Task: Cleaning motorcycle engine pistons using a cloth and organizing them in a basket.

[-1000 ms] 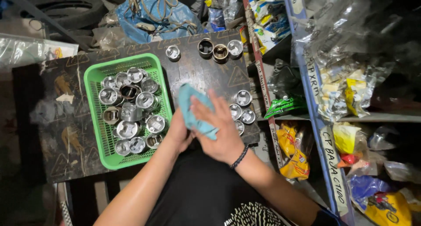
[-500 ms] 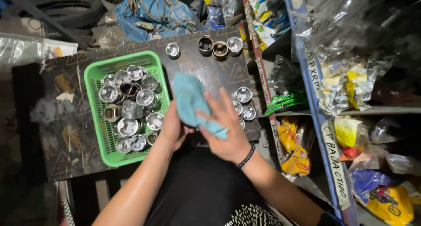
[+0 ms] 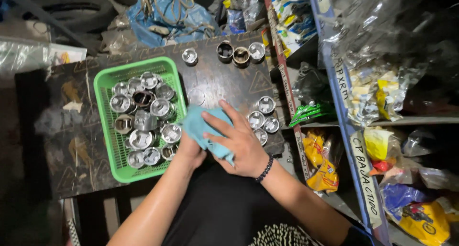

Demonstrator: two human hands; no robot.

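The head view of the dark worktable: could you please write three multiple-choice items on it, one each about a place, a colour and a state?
1. Where does the green plastic basket sit?
A. left part of the dark worktable
B. on the shelf
C. on the floor

2. What colour is the cloth?
A. red
B. light blue
C. white

3. What are the hands doing?
A. hanging free
B. lifting the basket
C. both at the cloth

Answers: 1 A, it lies left of the hands. 2 B, plainly light blue. 3 C, the left hand is under it, the right hand over it.
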